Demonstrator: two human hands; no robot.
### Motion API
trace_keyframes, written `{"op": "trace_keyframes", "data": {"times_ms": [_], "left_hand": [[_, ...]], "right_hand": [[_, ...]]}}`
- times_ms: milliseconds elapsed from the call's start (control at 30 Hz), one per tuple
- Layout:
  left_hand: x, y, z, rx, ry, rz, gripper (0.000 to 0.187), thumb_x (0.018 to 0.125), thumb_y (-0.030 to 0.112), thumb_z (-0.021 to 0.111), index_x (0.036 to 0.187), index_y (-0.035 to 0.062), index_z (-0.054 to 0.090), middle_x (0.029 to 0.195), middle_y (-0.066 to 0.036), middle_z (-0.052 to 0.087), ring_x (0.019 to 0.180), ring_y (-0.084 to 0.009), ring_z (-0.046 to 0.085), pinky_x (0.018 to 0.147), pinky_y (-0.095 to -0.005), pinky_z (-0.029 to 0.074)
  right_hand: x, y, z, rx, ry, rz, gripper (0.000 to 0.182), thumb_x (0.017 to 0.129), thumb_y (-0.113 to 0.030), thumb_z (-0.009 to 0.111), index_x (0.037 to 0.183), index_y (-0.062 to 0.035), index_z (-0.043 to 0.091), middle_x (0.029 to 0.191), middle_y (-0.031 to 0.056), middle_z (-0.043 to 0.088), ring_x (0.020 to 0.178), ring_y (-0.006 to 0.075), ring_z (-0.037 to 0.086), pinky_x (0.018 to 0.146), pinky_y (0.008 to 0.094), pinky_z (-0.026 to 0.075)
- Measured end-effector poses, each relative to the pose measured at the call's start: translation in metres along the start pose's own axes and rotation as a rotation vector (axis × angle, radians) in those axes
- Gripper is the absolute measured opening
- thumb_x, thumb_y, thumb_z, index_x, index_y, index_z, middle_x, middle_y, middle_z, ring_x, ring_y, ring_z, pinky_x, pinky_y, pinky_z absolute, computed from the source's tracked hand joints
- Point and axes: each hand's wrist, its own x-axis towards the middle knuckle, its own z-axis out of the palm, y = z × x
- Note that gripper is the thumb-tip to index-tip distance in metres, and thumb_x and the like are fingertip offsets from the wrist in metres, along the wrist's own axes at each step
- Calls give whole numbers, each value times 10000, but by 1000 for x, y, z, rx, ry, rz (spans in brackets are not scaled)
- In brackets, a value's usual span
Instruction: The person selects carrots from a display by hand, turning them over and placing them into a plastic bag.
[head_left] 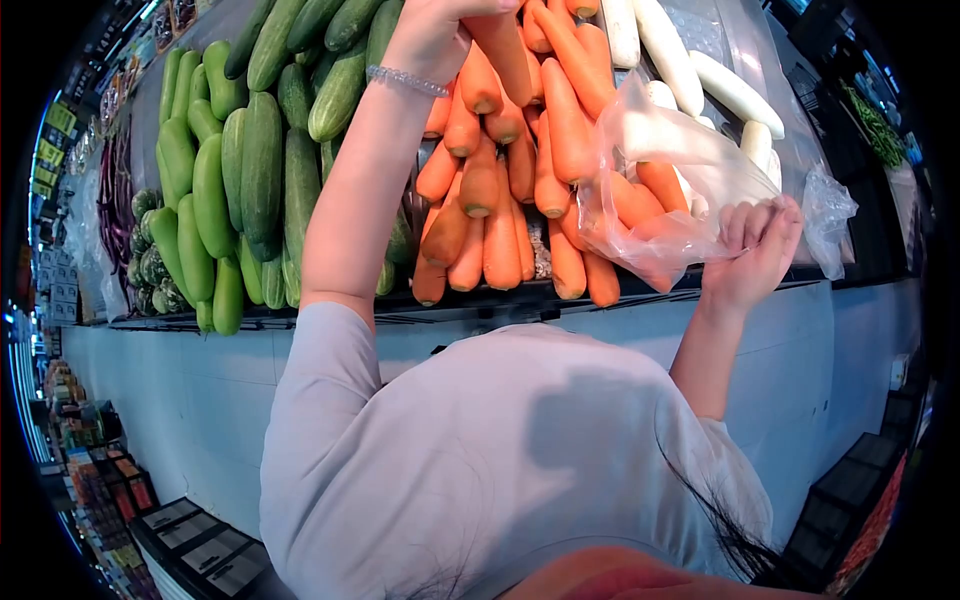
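Observation:
My left hand (445,25) reaches over the carrot pile at the top edge, partly out of view, with a beaded bracelet on its wrist. Its fingers are closed at the upper end of a thick carrot (502,55). To the right, my right hand (752,248) grips the edge of a clear plastic bag (660,250) between curled fingers and thumb. The bag hangs spread out over the right side of the pile, and carrots and a white radish show through it. More carrots (480,185) lie stacked between my two hands, tips toward me.
Dark green cucumbers (262,165) and paler green gourds (210,195) are heaped left of the carrots. White radishes (735,92) lie at the right, near a crumpled plastic bag (828,215). Long purple eggplants (115,210) sit far left. The display's dark front edge (450,312) runs before my body.

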Motion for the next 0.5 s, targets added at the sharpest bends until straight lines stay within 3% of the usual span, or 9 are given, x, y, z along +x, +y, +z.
{"op": "trace_keyframes", "data": {"times_ms": [33, 100, 167, 233, 367, 400, 500], "left_hand": [[6, 2, 12, 120, 105, -67, 493, 592, -111, 598, 1055, 40, 517, 1026, -51, 522, 995, -195, 508, 904, -270, 388], [23, -26, -14, 795, 86, 137, 489, 562, -96, 616, 1015, 64, 529, 1026, -63, 484, 994, -215, 490, 894, -278, 384], [39, -33, -23, 1082, -77, 181, 488, 555, -55, 617, 1016, 81, 532, 1036, -92, 475, 993, -243, 483, 882, -317, 386], [58, -33, -22, 1113, -259, 315, 477, 582, -49, 614, 1036, 66, 519, 1017, -104, 501, 988, -246, 490, 882, -310, 388], [86, -43, -10, 1116, -372, 188, 483, 646, -35, 625, 1099, 44, 475, 1006, -117, 521, 998, -231, 494, 875, -301, 394], [93, -44, -6, 1157, -387, 271, 469, 654, -31, 629, 1089, 53, 474, 991, -115, 517, 973, -229, 501, 864, -307, 401], [107, -45, 16, 1099, -38, 252, 441, 654, -26, 625, 1061, 66, 482, 992, -120, 519, 941, -229, 515, 847, -320, 410]], "right_hand": [[-1, -1, -1, -8, 1, -3, 178, 945, -208, 393, 942, -47, 468, 572, -23, 268, 462, 67, 247, 461, 217, 249], [-3, -4, -4, -17, 16, -2, 183, 948, -214, 388, 941, -49, 467, 569, -23, 271, 459, 66, 253, 462, 218, 255], [-4, -5, -6, -16, 44, 3, 186, 951, -219, 384, 938, -52, 467, 565, -23, 273, 456, 66, 255, 464, 218, 258], [-6, -7, -9, -25, 46, 9, 187, 950, -227, 389, 916, -54, 451, 552, -24, 277, 457, 65, 240, 463, 220, 250], [-11, -12, -11, -60, 76, 19, 183, 951, -227, 385, 902, -58, 439, 541, -23, 281, 455, 64, 235, 456, 220, 238], [-12, -13, -12, -50, 74, 19, 181, 952, -224, 383, 901, -59, 438, 541, -22, 284, 455, 63, 237, 452, 219, 235], [-12, -16, -20, -38, 78, 10, 175, 953, -218, 379, 901, -62, 436, 541, -20, 293, 454, 60, 244, 443, 213, 227]]}}
